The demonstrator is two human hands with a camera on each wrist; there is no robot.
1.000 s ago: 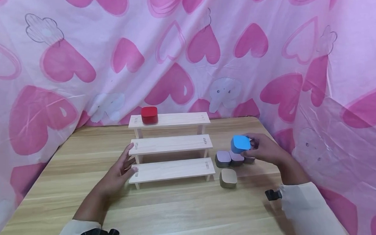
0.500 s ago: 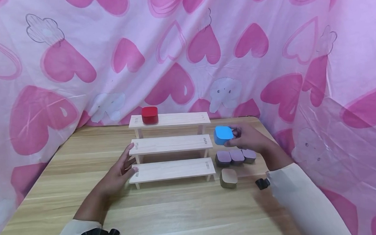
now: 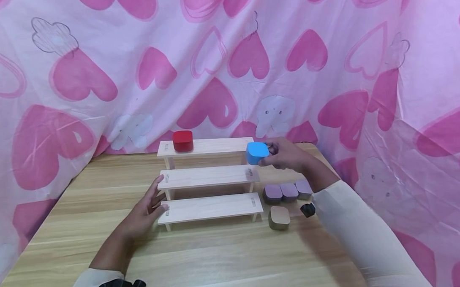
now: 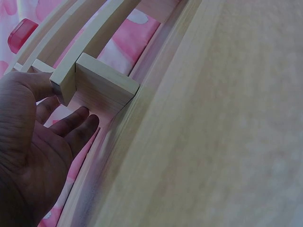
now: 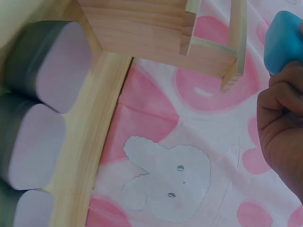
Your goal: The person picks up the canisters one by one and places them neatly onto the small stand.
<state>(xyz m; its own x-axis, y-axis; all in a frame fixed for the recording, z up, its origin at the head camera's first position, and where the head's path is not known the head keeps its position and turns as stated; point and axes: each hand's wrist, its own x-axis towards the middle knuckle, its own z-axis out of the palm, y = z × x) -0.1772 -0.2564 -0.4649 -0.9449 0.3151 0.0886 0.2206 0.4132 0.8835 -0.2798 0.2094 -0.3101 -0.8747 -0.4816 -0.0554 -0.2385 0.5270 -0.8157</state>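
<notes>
My right hand (image 3: pixel 285 154) pinches a blue rounded-square block (image 3: pixel 258 152) between thumb and fingers. The block is raised at the right end of a three-step wooden stand (image 3: pixel 209 209), overlapping the top step's corner in the head view. In the right wrist view, the blue block (image 5: pixel 282 41) shows at the right edge above curled fingers. A red block (image 3: pixel 182 141) sits at the left of the top step. My left hand (image 3: pixel 143 214) rests against the stand's left end, thumb at the lowest step. Seen from the left wrist, its fingers (image 4: pixel 75 125) extend loosely beside the support.
Three lilac-topped blocks (image 3: pixel 272 192) stand in a row on the wood-grain table (image 3: pixel 219 258), right of the stand. A beige-topped block (image 3: pixel 280 217) is in front of them. Behind the table hangs a pink heart-patterned cloth (image 3: pixel 213 102), which also closes in both sides.
My right hand has carried the blue block left and away from me, from above the lilac-topped blocks to the top step's right end. My left hand has stayed in place.
</notes>
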